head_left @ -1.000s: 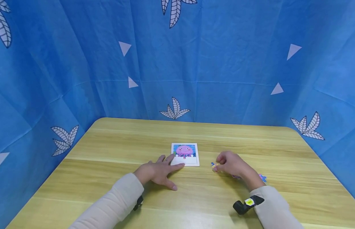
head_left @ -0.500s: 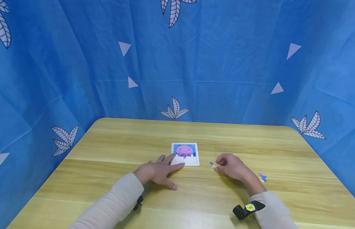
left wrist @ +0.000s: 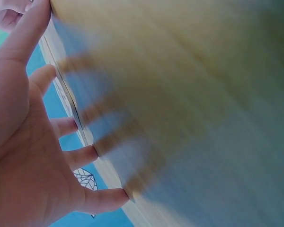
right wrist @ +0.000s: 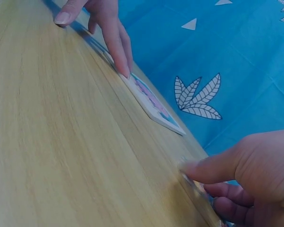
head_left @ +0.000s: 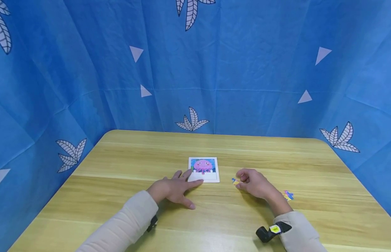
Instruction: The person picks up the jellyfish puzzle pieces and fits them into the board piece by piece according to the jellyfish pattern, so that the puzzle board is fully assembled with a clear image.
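In the head view a white puzzle board lies near the table's middle, its upper part filled with a pink octopus picture and its lower strip bare white. My left hand rests with spread, fairly straight fingers, the fingertips on the board's left and lower edge. To the right of the board my right hand pinches a small blue and yellow puzzle piece between thumb and fingers, low over the table. The thumb covers much of that piece in the right wrist view. Another puzzle piece, pink, blue and yellow, lies beyond the right wrist.
Both hands work over a wood-grain table with rounded far corners. A blue curtain printed with white leaves and triangles hangs behind and beside it. A black wrist camera sits on the right sleeve.
My right hand has shifted slightly toward me, and a piece that showed under its wrist is now hidden. More of the far right piece shows. My left hand and the board stay put.
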Demonstrator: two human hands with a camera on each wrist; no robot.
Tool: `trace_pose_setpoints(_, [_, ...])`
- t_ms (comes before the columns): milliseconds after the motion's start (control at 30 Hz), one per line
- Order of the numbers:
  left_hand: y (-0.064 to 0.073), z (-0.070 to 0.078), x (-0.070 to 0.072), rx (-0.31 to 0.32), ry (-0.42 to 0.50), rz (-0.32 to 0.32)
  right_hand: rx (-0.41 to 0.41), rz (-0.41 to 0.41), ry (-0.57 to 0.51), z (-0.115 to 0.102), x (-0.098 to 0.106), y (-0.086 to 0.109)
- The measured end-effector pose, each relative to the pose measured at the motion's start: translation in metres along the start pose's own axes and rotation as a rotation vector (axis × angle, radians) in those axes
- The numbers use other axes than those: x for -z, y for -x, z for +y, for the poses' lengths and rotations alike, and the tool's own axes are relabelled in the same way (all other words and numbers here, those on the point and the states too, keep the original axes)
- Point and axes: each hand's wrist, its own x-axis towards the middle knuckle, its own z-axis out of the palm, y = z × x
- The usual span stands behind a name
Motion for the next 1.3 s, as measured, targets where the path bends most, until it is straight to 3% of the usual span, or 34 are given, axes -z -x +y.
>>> trace_pose_setpoints(467, [0.0006,0.0004,-0.0007,-0.002,0.006,0.001,-0.082,0.040,0.072,-0.0010,-0.0008,0.0012])
trace_pose_setpoints(800, [0.0011,0.0005,0.0003,0.000,0.012,0.000,-0.076,0.034,0.061,-0.0018,-0.0001,0.0006])
trace_pose_setpoints(1300, [0.0020,0.0009,0.0002,0.004,0.006,0.001,0.007,0.018,0.044,0.0041,-0.0023,-0.0002])
